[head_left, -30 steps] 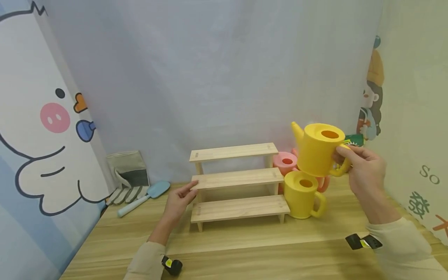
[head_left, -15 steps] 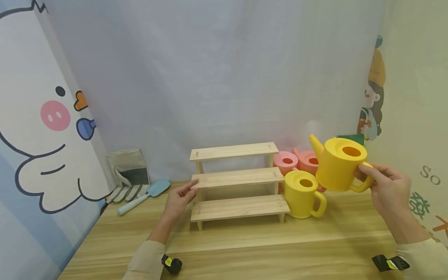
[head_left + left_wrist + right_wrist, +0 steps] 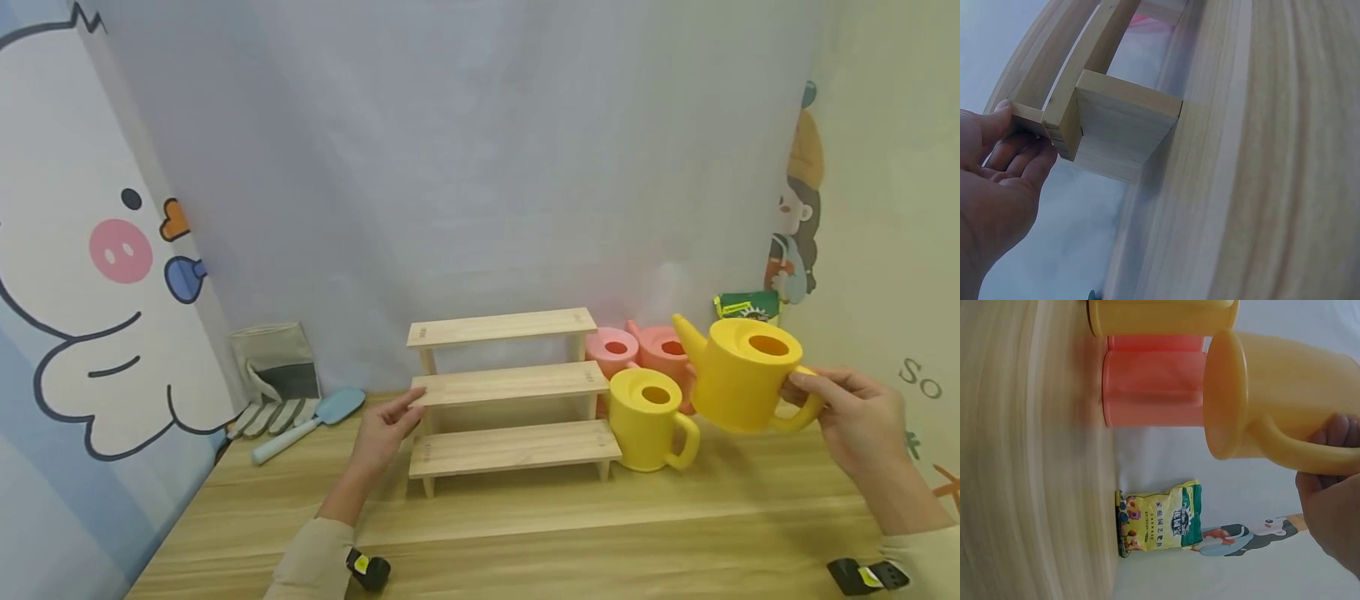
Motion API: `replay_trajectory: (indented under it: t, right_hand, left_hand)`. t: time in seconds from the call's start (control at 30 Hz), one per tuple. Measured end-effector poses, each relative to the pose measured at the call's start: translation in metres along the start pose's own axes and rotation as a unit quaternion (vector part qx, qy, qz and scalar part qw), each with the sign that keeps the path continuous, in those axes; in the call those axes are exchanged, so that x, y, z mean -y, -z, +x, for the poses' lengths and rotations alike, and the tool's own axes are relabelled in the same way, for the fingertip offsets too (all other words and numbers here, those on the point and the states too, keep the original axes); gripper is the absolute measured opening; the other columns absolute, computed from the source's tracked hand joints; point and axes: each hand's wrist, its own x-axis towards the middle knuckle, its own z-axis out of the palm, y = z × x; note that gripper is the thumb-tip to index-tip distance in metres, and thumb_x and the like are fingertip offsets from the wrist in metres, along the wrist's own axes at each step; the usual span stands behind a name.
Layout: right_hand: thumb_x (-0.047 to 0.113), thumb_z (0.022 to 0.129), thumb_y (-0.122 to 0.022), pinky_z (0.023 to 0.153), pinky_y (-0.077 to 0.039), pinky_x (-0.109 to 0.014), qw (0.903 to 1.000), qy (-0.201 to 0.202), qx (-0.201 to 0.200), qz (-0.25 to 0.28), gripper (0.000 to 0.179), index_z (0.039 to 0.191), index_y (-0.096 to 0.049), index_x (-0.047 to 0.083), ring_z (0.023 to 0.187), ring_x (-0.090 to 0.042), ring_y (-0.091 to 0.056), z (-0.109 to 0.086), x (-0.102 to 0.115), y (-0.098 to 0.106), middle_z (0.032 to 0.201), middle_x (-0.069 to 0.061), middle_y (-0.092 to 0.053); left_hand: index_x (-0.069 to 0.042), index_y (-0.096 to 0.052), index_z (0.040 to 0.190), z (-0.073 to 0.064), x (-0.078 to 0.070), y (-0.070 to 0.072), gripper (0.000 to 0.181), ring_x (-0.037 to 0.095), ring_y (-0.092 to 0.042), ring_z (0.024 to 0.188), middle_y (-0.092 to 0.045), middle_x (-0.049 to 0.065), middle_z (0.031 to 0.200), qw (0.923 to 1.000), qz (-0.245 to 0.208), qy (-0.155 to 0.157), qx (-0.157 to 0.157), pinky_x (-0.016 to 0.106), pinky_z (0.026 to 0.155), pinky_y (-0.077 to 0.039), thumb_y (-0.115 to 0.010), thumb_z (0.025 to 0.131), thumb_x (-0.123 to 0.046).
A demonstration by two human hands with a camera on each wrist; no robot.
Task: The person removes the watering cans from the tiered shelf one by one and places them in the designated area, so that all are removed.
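Note:
My right hand [image 3: 862, 421] grips the handle of a yellow watering can [image 3: 738, 379], spout pointing left. In the right wrist view the can's base [image 3: 1222, 400] is raised off the table. My left hand [image 3: 384, 429] pinches the left end of the middle board of a three-step wooden shelf [image 3: 510, 382]; the left wrist view has the thumb above and the fingers below. A second yellow watering can [image 3: 641, 425] stands by the shelf's right end. Behind it are two pink watering cans [image 3: 663, 354], partly hidden.
To the shelf's left, a light blue hand trowel [image 3: 339, 406] lies by a pair of grey work gloves [image 3: 277, 367]. A yellow and green printed bag [image 3: 1166, 519] stands at the back right. A pale curtain [image 3: 450, 167] closes off the rear of the wooden table [image 3: 525, 550].
The right hand has carried the yellow watering can to the right and lower, uncovering the pink cans and the bag behind. My left hand stays on the shelf.

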Motion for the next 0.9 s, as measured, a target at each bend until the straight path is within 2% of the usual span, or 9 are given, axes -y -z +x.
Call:
replay_trajectory:
  t: [0.17,0.3,0.43,0.6,0.9]
  right_hand:
    - [-0.018,0.094,-0.055,0.072,-0.060,-0.024,0.9980,-0.025,0.048,-0.032,0.022,0.084,-0.072,-0.009,0.073,-0.018,-0.073,0.000,-0.006,0.012,0.082,-0.010,-0.074]
    - [-0.016,0.095,-0.055,0.074,-0.059,-0.021,0.9942,-0.052,0.073,-0.060,0.023,0.086,-0.074,-0.006,0.075,-0.016,-0.073,0.000,-0.012,0.018,0.082,-0.009,-0.075]
    - [-0.014,0.095,-0.058,0.073,-0.057,-0.018,0.9901,-0.069,0.075,-0.096,0.022,0.087,-0.075,-0.004,0.074,-0.014,-0.073,0.000,-0.017,0.020,0.082,-0.006,-0.076]
    - [-0.012,0.094,-0.061,0.070,-0.057,-0.017,0.9875,-0.087,0.064,-0.115,0.020,0.085,-0.077,-0.002,0.073,-0.013,-0.073,-0.001,-0.023,0.021,0.081,-0.005,-0.076]
    - [-0.008,0.095,-0.063,0.068,-0.057,-0.019,0.9842,-0.115,0.066,-0.117,0.020,0.086,-0.078,0.002,0.074,-0.011,-0.072,-0.004,-0.032,0.022,0.081,-0.003,-0.076]
  left_hand:
    - [-0.002,-0.065,0.132,-0.001,0.001,0.000,0.036,0.005,-0.059,0.089,-0.066,0.007,0.084,1.0000,0.001,0.002,-0.002,0.016,0.085,-0.052,-0.067,0.096,-0.006]
    - [-0.003,-0.065,0.132,-0.001,0.002,0.001,0.036,0.005,-0.059,0.090,-0.068,0.012,0.088,1.0000,0.000,0.003,0.000,0.016,0.085,-0.052,-0.067,0.097,-0.007]
    - [-0.003,-0.065,0.132,0.000,0.000,0.001,0.035,0.005,-0.060,0.091,-0.069,0.014,0.092,1.0000,0.000,0.002,-0.004,0.016,0.086,-0.052,-0.067,0.097,-0.009]
    - [0.000,-0.064,0.131,0.001,-0.002,-0.001,0.036,0.003,-0.061,0.095,-0.072,0.009,0.103,1.0000,0.003,-0.005,-0.007,0.015,0.088,-0.052,-0.068,0.097,-0.009]
    - [-0.001,-0.064,0.132,-0.001,-0.002,-0.001,0.036,0.004,-0.060,0.096,-0.071,0.007,0.095,1.0000,0.002,0.002,-0.005,0.016,0.088,-0.052,-0.067,0.097,-0.009]
